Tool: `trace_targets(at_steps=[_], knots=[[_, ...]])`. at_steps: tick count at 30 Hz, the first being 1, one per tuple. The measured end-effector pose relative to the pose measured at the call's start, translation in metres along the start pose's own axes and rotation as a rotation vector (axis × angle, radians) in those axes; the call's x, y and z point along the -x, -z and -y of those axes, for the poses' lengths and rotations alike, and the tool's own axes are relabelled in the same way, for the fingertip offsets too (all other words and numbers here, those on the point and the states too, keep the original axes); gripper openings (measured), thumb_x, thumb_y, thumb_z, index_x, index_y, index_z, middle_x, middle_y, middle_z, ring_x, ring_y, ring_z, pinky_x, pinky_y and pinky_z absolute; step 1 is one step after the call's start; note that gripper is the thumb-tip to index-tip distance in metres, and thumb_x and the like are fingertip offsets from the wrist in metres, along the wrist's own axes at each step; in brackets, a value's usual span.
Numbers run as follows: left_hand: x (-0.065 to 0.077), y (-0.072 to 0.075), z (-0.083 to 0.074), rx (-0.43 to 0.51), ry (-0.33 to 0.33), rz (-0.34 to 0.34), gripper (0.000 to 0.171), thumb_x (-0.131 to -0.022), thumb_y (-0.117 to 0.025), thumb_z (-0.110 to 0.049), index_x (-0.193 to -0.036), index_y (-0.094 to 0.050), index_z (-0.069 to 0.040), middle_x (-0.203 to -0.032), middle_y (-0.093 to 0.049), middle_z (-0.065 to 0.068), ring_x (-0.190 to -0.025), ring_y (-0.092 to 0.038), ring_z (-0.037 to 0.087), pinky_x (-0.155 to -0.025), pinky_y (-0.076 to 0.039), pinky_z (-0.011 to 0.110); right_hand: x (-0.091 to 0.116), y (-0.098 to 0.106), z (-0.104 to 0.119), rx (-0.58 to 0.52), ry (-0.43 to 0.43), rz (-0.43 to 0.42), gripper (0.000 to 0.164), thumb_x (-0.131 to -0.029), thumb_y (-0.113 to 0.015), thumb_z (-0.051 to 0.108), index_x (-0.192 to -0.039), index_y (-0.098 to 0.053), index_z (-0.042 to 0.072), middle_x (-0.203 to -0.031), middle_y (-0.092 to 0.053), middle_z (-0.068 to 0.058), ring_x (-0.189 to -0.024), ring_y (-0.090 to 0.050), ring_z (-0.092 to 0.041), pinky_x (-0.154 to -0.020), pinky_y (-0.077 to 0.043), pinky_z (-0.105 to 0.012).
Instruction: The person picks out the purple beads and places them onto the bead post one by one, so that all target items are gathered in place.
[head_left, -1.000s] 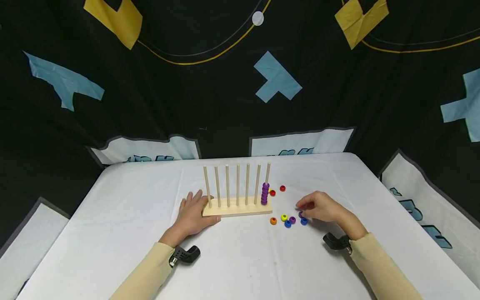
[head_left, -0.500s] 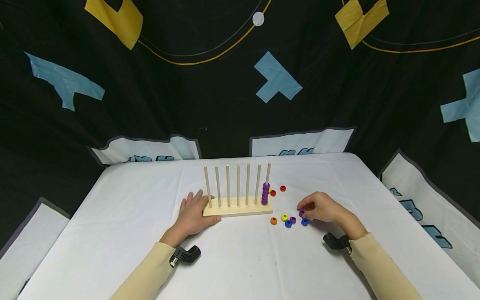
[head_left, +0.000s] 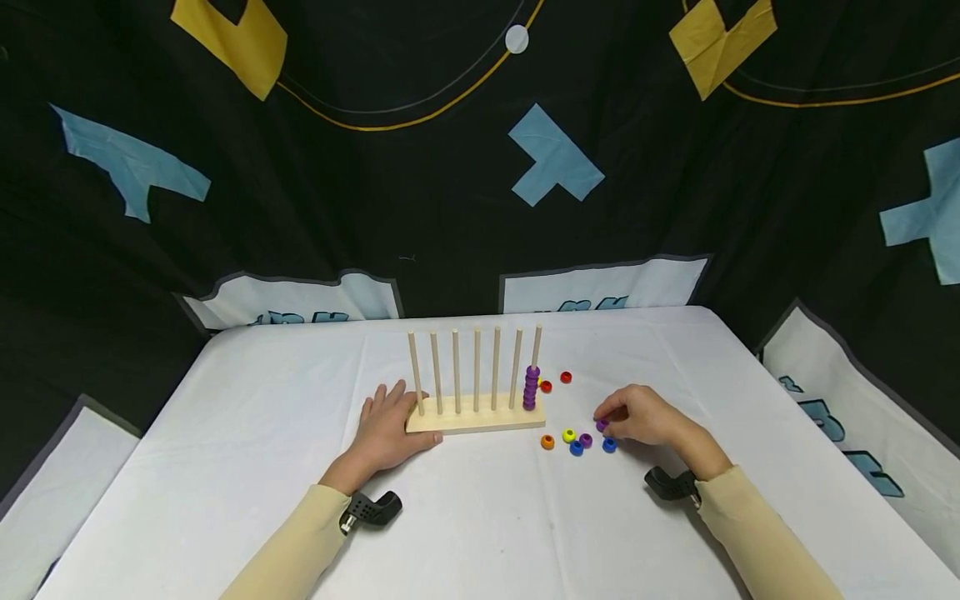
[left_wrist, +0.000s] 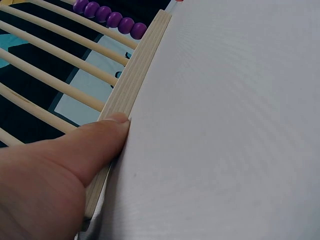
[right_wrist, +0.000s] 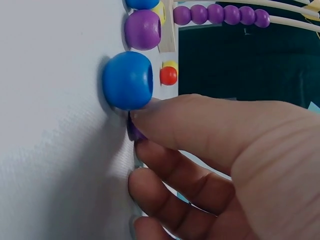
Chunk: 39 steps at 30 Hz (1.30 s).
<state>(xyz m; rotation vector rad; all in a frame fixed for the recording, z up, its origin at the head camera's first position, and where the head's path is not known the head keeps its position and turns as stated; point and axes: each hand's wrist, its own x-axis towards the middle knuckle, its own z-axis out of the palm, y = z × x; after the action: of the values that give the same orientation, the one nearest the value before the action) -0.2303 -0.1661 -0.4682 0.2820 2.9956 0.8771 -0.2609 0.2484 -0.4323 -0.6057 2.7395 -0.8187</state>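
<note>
A wooden peg rack (head_left: 476, 417) with several upright dowels stands on the table. Purple beads (head_left: 531, 388) are stacked on its rightmost dowel. My left hand (head_left: 386, 429) holds the rack's left end, thumb along the front edge of the base and fingers behind. In the left wrist view the thumb (left_wrist: 100, 142) presses that edge. Right of the rack, my right hand (head_left: 643, 414) pinches a purple bead (head_left: 602, 425) between thumb and fingers, low over the cloth. The right wrist view shows that bead mostly hidden by the thumb, with a blue bead (right_wrist: 127, 80) just beside it.
Near the right hand lie a blue bead (head_left: 609, 445), another blue bead (head_left: 576, 447), a purple bead (head_left: 586, 440), a yellow bead (head_left: 568, 435) and an orange bead (head_left: 547, 442). Two red beads (head_left: 566, 377) are farther back; a yellow one peeks out behind the purple stack.
</note>
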Motion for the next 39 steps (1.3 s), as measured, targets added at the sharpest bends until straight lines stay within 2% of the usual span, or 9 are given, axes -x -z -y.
trace_targets(at_steps=[29,39], knots=[[-0.0005,-0.0007,0.0004,-0.010,-0.016,-0.008,0.072,-0.085,-0.078,-0.040,-0.141,-0.055,-0.001,-0.161,-0.030,0.034,-0.152,-0.013,0.060,-0.121,-0.009,0.073,-0.0015,-0.0045,0.0030,0.008,0.001,-0.049,0.015,-0.086,-0.078,0.008,-0.100,-0.077,0.004,-0.092,-0.075,-0.002,-0.079,-0.058,-0.011,-0.070,-0.052,-0.023],[0.0003,0.0002,-0.0005,-0.007,-0.016,-0.009,0.073,-0.085,-0.078,-0.040,-0.141,-0.055,0.000,-0.161,-0.031,0.034,-0.152,-0.013,0.060,-0.121,-0.010,0.073,-0.0026,-0.0039,0.0058,-0.011,-0.026,-0.076,0.018,-0.088,-0.076,0.005,-0.105,-0.076,0.001,-0.092,-0.075,-0.004,-0.077,-0.059,-0.012,-0.069,-0.053,-0.022]])
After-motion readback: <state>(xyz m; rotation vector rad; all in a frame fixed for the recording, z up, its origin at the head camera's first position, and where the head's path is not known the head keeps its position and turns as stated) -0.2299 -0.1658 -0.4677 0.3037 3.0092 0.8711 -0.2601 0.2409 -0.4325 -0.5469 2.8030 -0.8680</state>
